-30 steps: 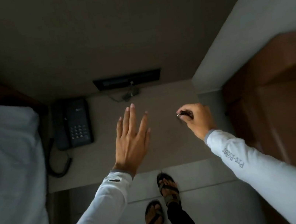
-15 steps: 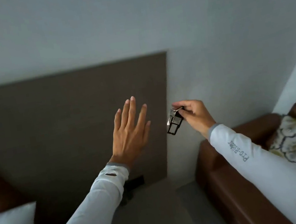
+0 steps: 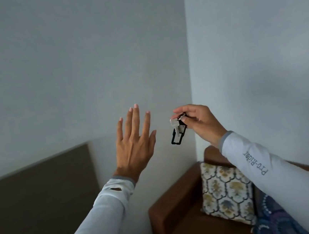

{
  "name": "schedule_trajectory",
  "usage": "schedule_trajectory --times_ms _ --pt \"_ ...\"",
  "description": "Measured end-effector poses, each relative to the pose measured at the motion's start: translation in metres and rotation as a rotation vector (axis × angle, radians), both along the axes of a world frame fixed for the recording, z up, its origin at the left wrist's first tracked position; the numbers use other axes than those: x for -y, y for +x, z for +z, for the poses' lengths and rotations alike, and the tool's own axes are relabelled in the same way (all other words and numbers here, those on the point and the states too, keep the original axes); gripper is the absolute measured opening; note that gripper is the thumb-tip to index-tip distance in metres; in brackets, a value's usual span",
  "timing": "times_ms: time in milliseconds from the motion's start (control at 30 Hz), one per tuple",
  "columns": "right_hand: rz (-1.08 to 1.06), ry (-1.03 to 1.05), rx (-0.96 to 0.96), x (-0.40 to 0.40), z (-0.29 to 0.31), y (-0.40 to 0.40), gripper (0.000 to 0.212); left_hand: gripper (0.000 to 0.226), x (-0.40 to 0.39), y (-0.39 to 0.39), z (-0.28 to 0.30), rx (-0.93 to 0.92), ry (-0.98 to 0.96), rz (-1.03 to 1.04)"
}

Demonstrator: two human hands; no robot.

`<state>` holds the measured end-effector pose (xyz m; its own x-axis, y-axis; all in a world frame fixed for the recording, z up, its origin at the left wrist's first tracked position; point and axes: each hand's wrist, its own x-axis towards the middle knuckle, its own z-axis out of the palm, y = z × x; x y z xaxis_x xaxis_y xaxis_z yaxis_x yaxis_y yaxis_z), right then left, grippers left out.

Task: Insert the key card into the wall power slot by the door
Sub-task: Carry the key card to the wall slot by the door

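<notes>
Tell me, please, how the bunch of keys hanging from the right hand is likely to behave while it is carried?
The bunch of keys hangs loose from a ring pinched by the right hand, so it will probably swing and twist as the arm moves. The metal key and black tag look rigid, so they should not bend, though they may clink together. It looks small and probably light, since a fingertip pinch holds it.
</notes>
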<state>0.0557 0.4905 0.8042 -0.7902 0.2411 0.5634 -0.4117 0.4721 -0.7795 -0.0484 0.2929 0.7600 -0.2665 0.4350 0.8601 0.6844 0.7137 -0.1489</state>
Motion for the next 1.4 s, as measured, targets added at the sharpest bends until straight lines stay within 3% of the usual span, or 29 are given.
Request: schedule_trajectory --times_ms 267,733,1167,1400 --pt "-0.27 0.045 -0.008 -0.148 0.043 0.154 0.024 0.064 -0.176 0.103 0.048 -0.079 0.04 -0.18" --pt "-0.61 0.025 -0.049 -0.37 0.068 0.431 0.019 0.072 -0.462 0.324 0.071 -0.092 0.073 -0.465" --pt "-0.86 -0.093 -0.068 -0.52 0.043 0.548 0.013 0.073 -0.66 0.419 0.054 -0.09 0.051 -0.654" --pt "-0.939 -0.059 -0.073 -0.613 0.06 0.577 0.015 0.075 -0.766 0.439 0.069 -0.088 0.039 -0.703"
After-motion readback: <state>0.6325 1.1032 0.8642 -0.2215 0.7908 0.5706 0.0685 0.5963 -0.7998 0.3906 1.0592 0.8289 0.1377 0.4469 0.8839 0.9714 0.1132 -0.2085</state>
